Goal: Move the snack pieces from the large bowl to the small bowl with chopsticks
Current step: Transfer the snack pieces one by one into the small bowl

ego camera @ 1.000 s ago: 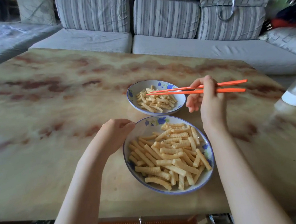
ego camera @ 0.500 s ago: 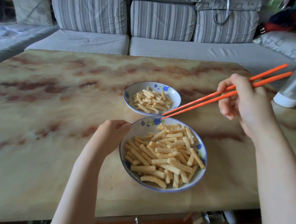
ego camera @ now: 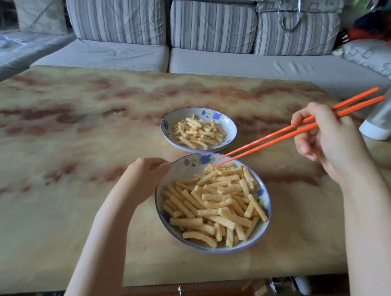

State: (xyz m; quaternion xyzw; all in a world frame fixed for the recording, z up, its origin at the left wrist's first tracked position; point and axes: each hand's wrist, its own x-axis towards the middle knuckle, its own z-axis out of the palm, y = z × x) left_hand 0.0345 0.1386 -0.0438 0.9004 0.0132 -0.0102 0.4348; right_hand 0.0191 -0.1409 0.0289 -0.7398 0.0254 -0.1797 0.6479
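Head view: poised to pick.
Right hand (ego camera: 330, 138) grips chopsticks (ego camera: 266, 144), tips empty over snacks (ego camera: 216, 197) in large bowl (ego camera: 184, 171); left hand (ego camera: 145, 176) pinches its rim. Next: nip one, carry to small bowl (ego camera: 228, 122).

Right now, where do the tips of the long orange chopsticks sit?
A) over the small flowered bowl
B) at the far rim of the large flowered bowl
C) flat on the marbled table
B: held in the right hand, the long orange chopsticks end, empty, just over the far rim of the large flowered bowl.
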